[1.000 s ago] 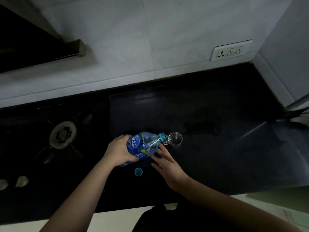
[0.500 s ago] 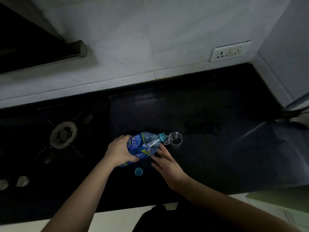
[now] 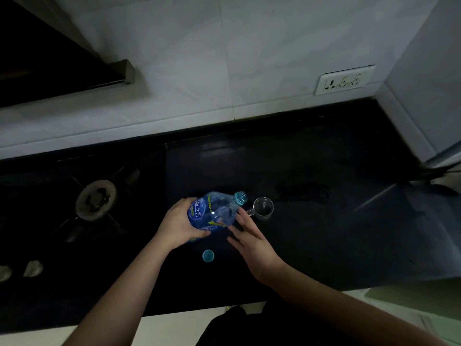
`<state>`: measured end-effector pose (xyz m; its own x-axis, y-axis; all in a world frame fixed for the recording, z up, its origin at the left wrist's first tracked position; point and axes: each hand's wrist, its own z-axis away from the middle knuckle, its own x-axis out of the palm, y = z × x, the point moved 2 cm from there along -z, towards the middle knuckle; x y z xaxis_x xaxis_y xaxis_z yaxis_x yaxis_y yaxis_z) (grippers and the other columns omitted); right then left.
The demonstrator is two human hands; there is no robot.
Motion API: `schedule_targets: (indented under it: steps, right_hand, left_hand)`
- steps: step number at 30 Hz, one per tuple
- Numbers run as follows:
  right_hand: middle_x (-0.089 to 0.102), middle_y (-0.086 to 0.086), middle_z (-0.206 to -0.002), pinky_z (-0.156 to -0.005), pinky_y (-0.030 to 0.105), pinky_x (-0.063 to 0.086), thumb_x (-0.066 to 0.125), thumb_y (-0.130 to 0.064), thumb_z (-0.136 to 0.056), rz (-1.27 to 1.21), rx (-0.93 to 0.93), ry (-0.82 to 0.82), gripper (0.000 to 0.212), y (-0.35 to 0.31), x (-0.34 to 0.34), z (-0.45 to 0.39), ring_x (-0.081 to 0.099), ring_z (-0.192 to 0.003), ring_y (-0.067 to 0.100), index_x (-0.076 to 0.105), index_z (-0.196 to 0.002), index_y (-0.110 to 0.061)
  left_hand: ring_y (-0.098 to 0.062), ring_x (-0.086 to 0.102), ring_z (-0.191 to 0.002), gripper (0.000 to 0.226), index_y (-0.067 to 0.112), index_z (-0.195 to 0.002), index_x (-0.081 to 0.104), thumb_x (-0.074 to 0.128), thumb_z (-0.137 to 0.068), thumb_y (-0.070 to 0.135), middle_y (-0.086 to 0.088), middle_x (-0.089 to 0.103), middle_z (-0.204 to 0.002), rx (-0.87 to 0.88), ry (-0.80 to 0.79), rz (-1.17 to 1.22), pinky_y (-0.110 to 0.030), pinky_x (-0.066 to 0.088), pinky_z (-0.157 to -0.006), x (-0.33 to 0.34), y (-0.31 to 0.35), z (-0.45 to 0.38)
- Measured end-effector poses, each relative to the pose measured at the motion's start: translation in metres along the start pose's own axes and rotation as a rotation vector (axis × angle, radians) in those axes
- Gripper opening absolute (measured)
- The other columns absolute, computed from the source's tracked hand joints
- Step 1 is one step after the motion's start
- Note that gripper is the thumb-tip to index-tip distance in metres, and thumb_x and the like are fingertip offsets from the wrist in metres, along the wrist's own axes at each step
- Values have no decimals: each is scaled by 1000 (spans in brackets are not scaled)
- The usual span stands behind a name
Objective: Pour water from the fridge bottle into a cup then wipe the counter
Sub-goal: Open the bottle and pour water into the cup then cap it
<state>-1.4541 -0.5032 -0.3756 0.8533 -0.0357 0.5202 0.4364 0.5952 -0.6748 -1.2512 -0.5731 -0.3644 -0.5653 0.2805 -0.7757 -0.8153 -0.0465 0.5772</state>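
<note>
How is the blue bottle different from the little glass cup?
The bottle is blue with a label; the cup is clear and plain. The bottle is bigger than the cup. The bottle is tilted, gripped by the left hand; the cup stands upright on the counter, untouched. The cup has a handle; the bottle shows none. Both are see-through and open on top.
</note>
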Motion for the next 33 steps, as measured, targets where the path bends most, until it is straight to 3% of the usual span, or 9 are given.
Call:
schedule_targets:
  steps: [2,5,10,13,19,22,25,29,33]
  right_hand:
    - [60,-28,-124,-107,33,40,45,-2,-98,42,-20,-16,53,0,2,4,50,-126,3,47,-128,-45]
    - [56,-24,-133,-105,30,42,44,2,-96,120,-51,-35,58,-1,3,8,49,-127,-1,45,-137,-39]
    - [54,-12,-136,-106,35,43,57,-19,-95,132,-91,66,43,4,5,7,52,-125,7,49,-135,-33]
    - [55,-10,-133,-105,35,45,62,-20,-93,150,-68,102,40,13,7,4,54,-123,8,55,-130,-34]
    - [62,-7,-120,-99,32,49,62,-13,-92,304,-12,128,36,29,16,-3,59,-112,9,62,-119,-36]
    - [60,-9,-118,-91,24,50,60,-17,-94,537,24,136,35,32,22,-10,58,-106,5,57,-121,-39]
    - [52,-5,-124,-86,17,43,64,-29,-91,961,65,120,40,41,28,-21,53,-104,4,52,-130,-33]
    - [39,2,-135,-103,30,41,68,-41,-86,1336,65,64,60,58,41,-30,45,-121,17,42,-138,-28]
    - [36,6,-135,-100,37,43,61,-46,-88,1731,-40,78,63,69,57,-32,40,-124,24,35,-141,-24]
  left_hand:
    - [-12,61,-99,79,39,-108,56,95,-39,37,12,58,-107,-24,-5,109,-28,48,-90,2,-3,3]
    - [-6,64,-99,80,48,-107,54,90,-35,47,10,64,-112,-74,6,289,-24,50,-89,5,-11,9]
    - [-6,67,-99,79,27,-119,57,97,-52,15,2,69,-111,-121,1,466,-16,51,-80,9,-19,16]
    - [-8,69,-97,76,21,-120,56,94,-56,6,-1,71,-109,-146,11,569,-17,53,-75,9,-24,19]
    - [-19,70,-101,73,21,-119,58,93,-57,4,-4,72,-111,-180,25,708,-35,56,-87,5,-41,21]
    - [-17,70,-102,74,22,-121,57,91,-58,2,-2,73,-110,-182,5,748,-30,57,-84,1,-46,21]
    - [-17,69,-104,79,23,-126,54,92,-59,5,-2,72,-114,-172,-38,760,-31,56,-87,-5,-56,21]
    - [-11,68,-104,74,27,-121,56,91,-60,6,6,73,-110,-167,-69,724,-25,54,-86,-14,-67,23]
    - [-11,68,-105,72,20,-121,58,92,-59,5,4,73,-109,-174,-67,711,-26,53,-89,-15,-80,27]
